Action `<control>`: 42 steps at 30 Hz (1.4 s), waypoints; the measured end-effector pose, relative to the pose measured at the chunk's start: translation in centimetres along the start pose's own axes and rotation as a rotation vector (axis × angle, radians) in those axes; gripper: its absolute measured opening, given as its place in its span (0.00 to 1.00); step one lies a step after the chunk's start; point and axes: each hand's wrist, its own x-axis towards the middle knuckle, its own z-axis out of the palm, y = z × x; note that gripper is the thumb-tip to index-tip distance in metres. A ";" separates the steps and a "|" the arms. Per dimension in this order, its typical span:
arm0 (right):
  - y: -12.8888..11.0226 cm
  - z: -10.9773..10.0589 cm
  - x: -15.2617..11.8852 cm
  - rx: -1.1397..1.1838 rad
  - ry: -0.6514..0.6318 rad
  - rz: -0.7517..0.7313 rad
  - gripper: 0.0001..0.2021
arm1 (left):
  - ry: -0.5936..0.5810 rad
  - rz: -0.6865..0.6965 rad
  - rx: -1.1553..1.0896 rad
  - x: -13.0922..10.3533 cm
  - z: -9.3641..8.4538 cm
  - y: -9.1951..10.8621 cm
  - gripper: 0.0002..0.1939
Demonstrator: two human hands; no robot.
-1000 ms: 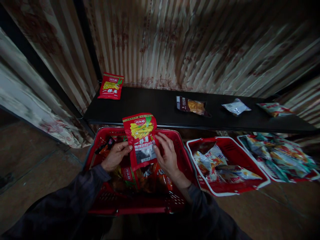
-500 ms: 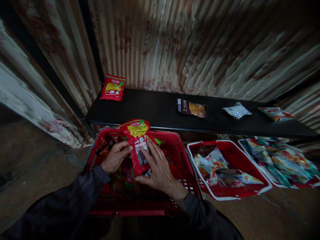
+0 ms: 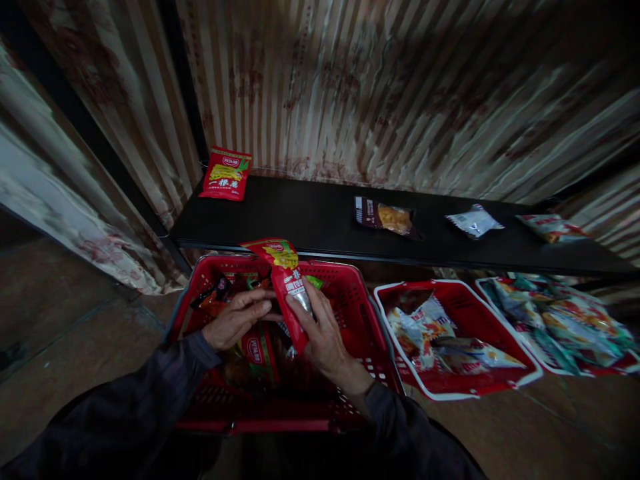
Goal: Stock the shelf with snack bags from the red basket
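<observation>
Over the nearest red basket (image 3: 350,273), my right hand (image 3: 325,333) grips a red snack bag (image 3: 285,260) with a yellow picture on its front. The bag is tilted and turned partly sideways, its top end pointing up toward the shelf. Just left of it, my left hand (image 3: 237,320) has its fingers stretched out toward the bag with nothing held in them; whether the fingertips touch it I cannot tell. Below my hands, several packets lie in the basket, including a red-labelled pack (image 3: 257,350), partly hidden by the hands.
A matching red bag (image 3: 227,175) leans at the left end of the black shelf (image 3: 300,213). Along the shelf lie a brown packet (image 3: 385,217), a white packet (image 3: 475,221) and a colourful packet (image 3: 553,228). Two more baskets (image 3: 530,380) of snack bags stand to the right.
The red snack bag has turned sideways and shifted slightly right in my right hand. My left hand has let go of the bag's left edge, its fingers now stretched out.
</observation>
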 end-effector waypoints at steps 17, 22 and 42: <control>-2.7 0.5 2.4 1.548 0.439 1.255 0.25 | 0.348 -0.097 -0.098 0.9 0.4 -0.7 0.21; -2.7 1.0 1.2 1.602 0.225 1.273 0.17 | 0.510 -0.053 -0.261 1.4 -0.2 -0.6 0.18; -0.5 1.1 1.1 1.478 0.187 1.316 0.20 | 0.387 -0.094 0.172 0.9 -0.4 -1.6 0.26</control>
